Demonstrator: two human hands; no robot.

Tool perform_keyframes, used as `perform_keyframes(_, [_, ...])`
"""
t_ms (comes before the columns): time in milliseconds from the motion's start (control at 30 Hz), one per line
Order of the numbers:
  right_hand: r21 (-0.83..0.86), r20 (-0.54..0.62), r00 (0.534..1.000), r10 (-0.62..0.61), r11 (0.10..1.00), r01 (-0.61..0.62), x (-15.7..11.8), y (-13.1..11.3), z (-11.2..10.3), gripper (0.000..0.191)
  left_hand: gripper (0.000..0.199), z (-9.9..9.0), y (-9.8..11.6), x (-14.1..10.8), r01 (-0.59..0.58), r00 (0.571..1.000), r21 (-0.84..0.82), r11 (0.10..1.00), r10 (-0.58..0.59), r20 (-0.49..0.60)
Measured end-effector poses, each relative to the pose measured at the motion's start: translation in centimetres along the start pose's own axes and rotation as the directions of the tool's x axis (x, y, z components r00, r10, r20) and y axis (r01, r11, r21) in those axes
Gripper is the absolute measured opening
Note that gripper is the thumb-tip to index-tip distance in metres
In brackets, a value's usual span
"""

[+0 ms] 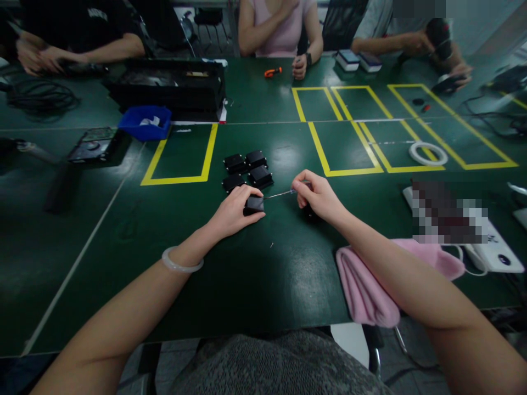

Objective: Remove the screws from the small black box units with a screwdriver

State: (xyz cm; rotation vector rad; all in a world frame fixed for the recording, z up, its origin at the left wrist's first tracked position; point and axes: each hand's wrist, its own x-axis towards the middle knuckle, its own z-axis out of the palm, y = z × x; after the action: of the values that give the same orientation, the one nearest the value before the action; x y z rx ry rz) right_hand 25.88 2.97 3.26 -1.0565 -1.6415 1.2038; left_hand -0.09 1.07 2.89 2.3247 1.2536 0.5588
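My left hand (241, 211) is closed on a small black box (254, 205) at the middle of the green table. A screwdriver (282, 194) is gripped in my right hand (313, 193), its thin metal shaft reaching left to the upper right edge of that box. Several similar black boxes (256, 159) sit just beyond my left hand. Partly under my right hand lies a dark object (309, 213), too hidden to make out. A tiny screw (272, 244) rests on the table nearer to me.
A blue bin (146, 122) and a black crate (177, 90) stand at the back left. Pink cloth (366, 285) lies under my right forearm. A white tape roll (428, 153) is at the right. Three people sit across the green table (164, 307).
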Motion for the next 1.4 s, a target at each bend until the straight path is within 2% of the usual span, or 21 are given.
perform_keyframes(200, [-0.018,-0.005,1.0,0.001,1.0,-0.001,-0.06,0.06,-0.19,0.011,0.034,0.05,0.0,0.05,0.002,1.0,0.02,1.0,-0.002,-0.002])
perform_keyframes(467, [-0.022,0.003,1.0,-0.021,1.0,0.021,0.05,0.26,-0.15,0.022,0.035,0.06,-0.04,0.01,0.004,1.0,0.016,1.0,-0.004,-0.001])
perform_keyframes(733, [-0.035,-0.009,1.0,-0.006,0.999,0.006,-0.13,-0.17,-0.27,0.009,0.036,0.01,0.03,-0.01,0.008,1.0,0.015,1.0,-0.008,0.006])
perform_keyframes(933, [-0.041,0.017,1.0,-0.021,0.999,0.022,-0.12,-0.08,-0.21,0.018,0.036,0.02,-0.05,-0.04,0.003,1.0,0.019,1.0,-0.003,0.0])
perform_keyframes(1167, [-0.049,0.004,0.999,-0.044,0.998,0.044,-0.12,-0.03,-0.25,0.01,0.036,0.23,-0.32,0.0,-0.021,1.0,0.018,1.0,0.021,-0.019])
perform_keyframes(1400, [0.0,0.021,1.0,-0.012,1.0,0.012,-0.01,0.37,-0.14,0.019,0.035,0.37,-0.48,-0.07,-0.027,0.999,0.017,0.999,0.028,-0.029])
